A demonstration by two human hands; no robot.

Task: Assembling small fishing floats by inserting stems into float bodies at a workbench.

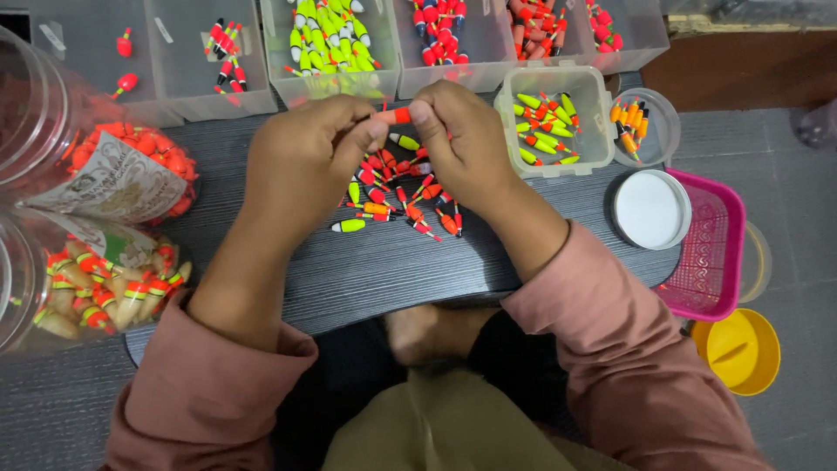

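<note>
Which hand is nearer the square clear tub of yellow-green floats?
Right. The right hand is just left of the square tub, almost touching it; the left hand is farther left, beyond the right hand.

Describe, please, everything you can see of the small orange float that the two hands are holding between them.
The small orange float is a short, slim piece, bright orange, plastic-looking, lying roughly level above the dark table. The left hand pinches one end with its fingertips, the right hand the other, so only its middle shows. It hangs over a loose pile of floats, apart from them. Finer parts are hidden by the fingers.
</note>
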